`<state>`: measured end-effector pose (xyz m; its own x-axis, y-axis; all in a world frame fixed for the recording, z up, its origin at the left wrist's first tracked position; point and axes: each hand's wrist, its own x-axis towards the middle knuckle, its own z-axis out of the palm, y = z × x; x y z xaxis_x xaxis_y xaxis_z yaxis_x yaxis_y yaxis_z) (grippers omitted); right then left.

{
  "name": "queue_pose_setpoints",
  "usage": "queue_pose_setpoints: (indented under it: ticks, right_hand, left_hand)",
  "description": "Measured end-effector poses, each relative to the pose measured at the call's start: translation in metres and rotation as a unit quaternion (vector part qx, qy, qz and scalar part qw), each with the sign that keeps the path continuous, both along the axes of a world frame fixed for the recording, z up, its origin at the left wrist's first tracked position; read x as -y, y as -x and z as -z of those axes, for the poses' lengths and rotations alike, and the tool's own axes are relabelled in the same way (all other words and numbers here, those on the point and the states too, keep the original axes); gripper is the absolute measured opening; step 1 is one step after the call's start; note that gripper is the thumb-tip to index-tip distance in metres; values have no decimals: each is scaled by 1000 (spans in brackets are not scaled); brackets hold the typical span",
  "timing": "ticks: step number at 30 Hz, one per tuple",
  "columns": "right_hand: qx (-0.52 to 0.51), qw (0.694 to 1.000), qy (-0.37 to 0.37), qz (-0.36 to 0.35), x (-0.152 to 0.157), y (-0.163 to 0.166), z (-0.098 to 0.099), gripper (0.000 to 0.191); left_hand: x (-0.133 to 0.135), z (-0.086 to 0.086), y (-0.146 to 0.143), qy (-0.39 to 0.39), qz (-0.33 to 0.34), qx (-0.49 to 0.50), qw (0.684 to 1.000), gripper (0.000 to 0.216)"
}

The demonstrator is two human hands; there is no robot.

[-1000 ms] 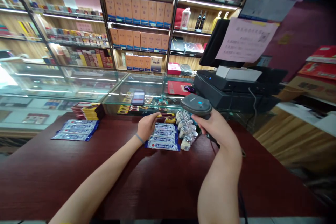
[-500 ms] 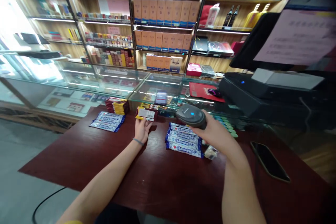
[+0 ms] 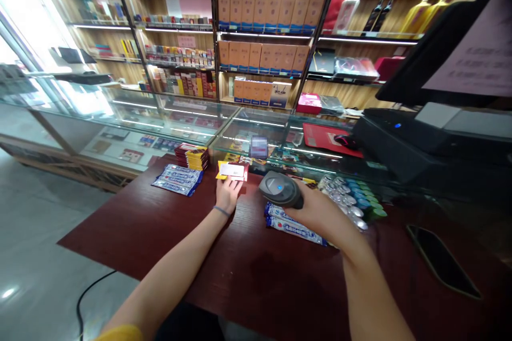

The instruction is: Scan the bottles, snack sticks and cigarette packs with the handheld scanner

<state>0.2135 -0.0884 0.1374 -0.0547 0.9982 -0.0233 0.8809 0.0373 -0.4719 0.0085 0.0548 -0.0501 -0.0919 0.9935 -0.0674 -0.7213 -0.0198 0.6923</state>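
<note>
My left hand (image 3: 228,195) is closed on the near edge of a flat yellow and dark red packet (image 3: 232,171), whose white label with a barcode faces up. My right hand (image 3: 316,210) grips a dark grey barcode scanner (image 3: 278,189) with a small blue light on top. The scanner's head points left, a short way right of the packet and apart from it. Beneath the scanner and right hand lie blue-and-white wrapped bars (image 3: 296,228), partly covered. Left of my left hand are a stack of yellow and dark red packets (image 3: 192,156) and more blue-and-white bars (image 3: 177,178).
Silver-topped items (image 3: 344,198) and green-capped ones (image 3: 370,203) stand behind my right hand. A phone (image 3: 442,261) lies at right on the dark red table (image 3: 248,272). A glass counter (image 3: 184,112) borders the back, with a monitor (image 3: 452,53) at right.
The view has turned slightly left. My right hand has brought the scanner left and lower, closer to the packet, covering more of the bars. My left hand still holds the packet.
</note>
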Motion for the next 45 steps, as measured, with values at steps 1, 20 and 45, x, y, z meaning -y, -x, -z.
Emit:
queue_pose_setpoints:
  ticks: [1,20,45]
  right_hand:
    - [3,1000,4,1,0,1,-1,47]
    - [-53,998,-42,19,3,-15,-3,51]
    - [-151,980,-94,89,4,-54,1,54]
  left_hand:
    - [1,-2,0,-6,5,5,1000,30]
    - [0,-26,4,1,-98,-109,989,47]
    - [-63,-96,204,-241,-110,-884,385,27]
